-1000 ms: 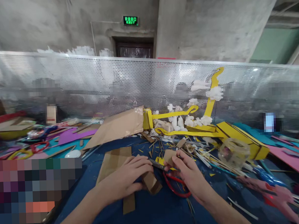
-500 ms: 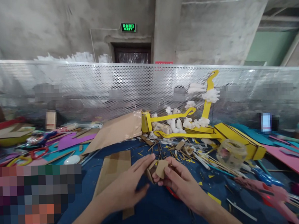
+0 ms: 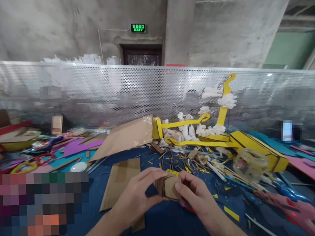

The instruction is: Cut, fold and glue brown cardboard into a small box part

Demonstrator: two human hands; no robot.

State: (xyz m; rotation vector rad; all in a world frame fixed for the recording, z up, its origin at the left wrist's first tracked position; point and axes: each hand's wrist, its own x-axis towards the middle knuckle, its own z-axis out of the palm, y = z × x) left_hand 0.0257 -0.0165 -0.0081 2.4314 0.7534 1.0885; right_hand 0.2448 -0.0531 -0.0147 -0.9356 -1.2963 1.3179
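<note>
Near the front middle, my left hand (image 3: 135, 192) grips the left side of a small brown cardboard piece (image 3: 172, 188), thumb below and fingers above. On its right side, my right hand (image 3: 195, 192) pinches the same piece between thumb and fingers. The piece looks many-sided, with a folded or layered part at its left. A flat cardboard sheet (image 3: 118, 183) lies partly under my left arm. Something red shows just below my right hand, mostly hidden.
Thin sticks and yellow scraps (image 3: 234, 213) litter the blue table. To the right are a clear jar (image 3: 250, 163), a pink glue gun (image 3: 287, 206) and a yellow box shape (image 3: 259, 149). Scissors (image 3: 25, 166) and coloured sheets lie left; a perforated metal screen (image 3: 146, 84) stands behind.
My left hand has closed onto the cardboard piece, which now sits flatter between both hands. The whole view has shifted slightly.
</note>
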